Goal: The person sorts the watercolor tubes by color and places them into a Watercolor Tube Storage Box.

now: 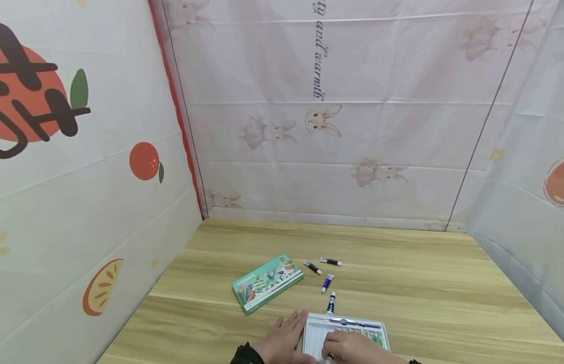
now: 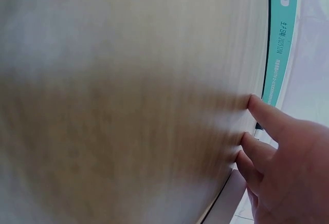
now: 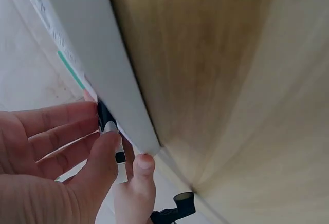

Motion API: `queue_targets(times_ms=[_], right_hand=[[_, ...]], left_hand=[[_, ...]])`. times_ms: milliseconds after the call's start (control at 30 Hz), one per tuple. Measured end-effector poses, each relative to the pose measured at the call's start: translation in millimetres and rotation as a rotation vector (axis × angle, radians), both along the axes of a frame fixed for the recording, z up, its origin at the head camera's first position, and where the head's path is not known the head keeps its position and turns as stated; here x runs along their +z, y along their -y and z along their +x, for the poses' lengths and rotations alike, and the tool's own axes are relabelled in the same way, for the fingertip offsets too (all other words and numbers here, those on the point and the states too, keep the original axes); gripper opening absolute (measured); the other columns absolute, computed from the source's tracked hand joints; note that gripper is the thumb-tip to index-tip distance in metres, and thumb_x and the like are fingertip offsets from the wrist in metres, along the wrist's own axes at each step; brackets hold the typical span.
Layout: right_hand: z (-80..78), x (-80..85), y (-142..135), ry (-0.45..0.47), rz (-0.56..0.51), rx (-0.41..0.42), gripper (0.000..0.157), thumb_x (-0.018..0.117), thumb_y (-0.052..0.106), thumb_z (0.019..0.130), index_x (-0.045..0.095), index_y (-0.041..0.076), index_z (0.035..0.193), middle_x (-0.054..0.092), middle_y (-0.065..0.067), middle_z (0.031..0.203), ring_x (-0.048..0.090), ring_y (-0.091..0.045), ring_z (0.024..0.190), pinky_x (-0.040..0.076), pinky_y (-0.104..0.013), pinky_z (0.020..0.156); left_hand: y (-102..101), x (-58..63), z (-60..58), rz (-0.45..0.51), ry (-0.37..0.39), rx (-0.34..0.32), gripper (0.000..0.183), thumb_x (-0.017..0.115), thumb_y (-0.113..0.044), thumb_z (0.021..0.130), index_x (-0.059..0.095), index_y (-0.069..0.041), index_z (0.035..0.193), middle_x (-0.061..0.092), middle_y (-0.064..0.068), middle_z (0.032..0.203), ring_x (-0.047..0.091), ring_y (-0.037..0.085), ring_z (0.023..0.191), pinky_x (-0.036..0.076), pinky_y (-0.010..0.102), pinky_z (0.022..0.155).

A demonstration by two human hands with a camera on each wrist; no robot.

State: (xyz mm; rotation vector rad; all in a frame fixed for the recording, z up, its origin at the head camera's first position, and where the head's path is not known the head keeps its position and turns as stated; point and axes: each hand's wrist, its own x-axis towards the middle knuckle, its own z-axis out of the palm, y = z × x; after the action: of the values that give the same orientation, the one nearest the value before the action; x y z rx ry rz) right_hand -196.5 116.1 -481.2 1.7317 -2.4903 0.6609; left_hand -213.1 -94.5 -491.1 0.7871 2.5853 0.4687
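A white plastic tray (image 1: pixel 313 333) lies at the table's near edge, with a thin paintbrush (image 1: pixel 355 323) along its far side and several paint tubes in its right part. My left hand (image 1: pixel 283 339) rests at the tray's left side, fingers extended and touching the table in the left wrist view; its thumb lies by the near corner. Over the tray, my right hand (image 1: pixel 355 348) pinches a small dark paint tube (image 3: pixel 104 115) between thumb and fingers. Its white end points down in the right wrist view. The right hand covers much of the tray's inside.
Beyond the tray lie a dark blue tube (image 1: pixel 331 303), a purple-blue tube (image 1: pixel 327 283) and two blackish tubes, one (image 1: pixel 313 267) left of the other (image 1: pixel 330 261). A green illustrated box (image 1: pixel 267 283) lies to the left. Printed cloth (image 1: pixel 282 187) hangs behind the wooden table (image 1: pixel 423 283).
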Motion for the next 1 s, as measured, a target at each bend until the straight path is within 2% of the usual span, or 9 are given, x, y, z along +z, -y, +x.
queue_targets(times_ms=[100, 300, 500, 733, 1000], right_hand=[[-0.3, -2.3, -2.4, -0.012, 0.011, 0.003, 0.015, 0.057, 0.011, 0.075, 0.058, 0.019, 0.088, 0.05, 0.014, 0.085, 0.043, 0.006, 0.072, 0.035, -0.003, 0.059], [-2.2, -5.1, -12.1, -0.115, 0.01, -0.015, 0.018, 0.06, 0.006, 0.072, 0.06, 0.015, 0.087, 0.054, 0.009, 0.089, 0.047, 0.002, 0.081, 0.039, -0.007, 0.065], [-2.3, -3.7, -18.7, -0.184, 0.02, -0.04, 0.016, 0.056, 0.013, 0.078, 0.063, 0.012, 0.092, 0.055, 0.005, 0.096, 0.049, -0.006, 0.09, 0.042, -0.016, 0.071], [1.7, 0.1, -14.9, -0.103, 0.068, -0.114, 0.016, 0.055, 0.015, 0.079, 0.064, 0.014, 0.092, 0.055, 0.008, 0.093, 0.05, -0.006, 0.088, 0.044, -0.019, 0.068], [1.7, 0.4, -10.3, -0.094, 0.073, -0.145, 0.015, 0.056, 0.015, 0.077, 0.065, 0.016, 0.09, 0.054, 0.01, 0.09, 0.049, -0.003, 0.085, 0.043, -0.015, 0.066]], left_hand=[[-0.3, 0.7, 0.0, 0.002, -0.002, 0.003, 0.091, 0.044, -0.064, 0.064, 0.013, -0.012, 0.132, 0.018, 0.002, 0.134, 0.013, 0.018, 0.121, 0.017, 0.044, 0.094], [0.7, 1.5, 1.9, 0.02, 0.001, -0.019, 0.09, 0.042, -0.063, 0.066, 0.012, -0.01, 0.132, 0.017, 0.003, 0.134, 0.011, 0.017, 0.121, 0.016, 0.044, 0.094], [0.2, -0.2, 0.8, 0.007, -0.006, -0.019, 0.091, 0.04, -0.066, 0.065, 0.012, -0.011, 0.133, 0.016, 0.003, 0.134, 0.011, 0.017, 0.121, 0.016, 0.044, 0.094], [-1.5, -1.7, 0.5, 0.008, -0.02, -0.015, 0.093, 0.039, -0.067, 0.064, 0.013, -0.011, 0.132, 0.017, 0.003, 0.134, 0.011, 0.018, 0.121, 0.016, 0.045, 0.094], [-0.5, -2.9, 0.5, 0.012, -0.02, -0.003, 0.093, 0.041, -0.067, 0.063, 0.014, -0.011, 0.132, 0.016, 0.003, 0.134, 0.012, 0.019, 0.121, 0.017, 0.046, 0.093]])
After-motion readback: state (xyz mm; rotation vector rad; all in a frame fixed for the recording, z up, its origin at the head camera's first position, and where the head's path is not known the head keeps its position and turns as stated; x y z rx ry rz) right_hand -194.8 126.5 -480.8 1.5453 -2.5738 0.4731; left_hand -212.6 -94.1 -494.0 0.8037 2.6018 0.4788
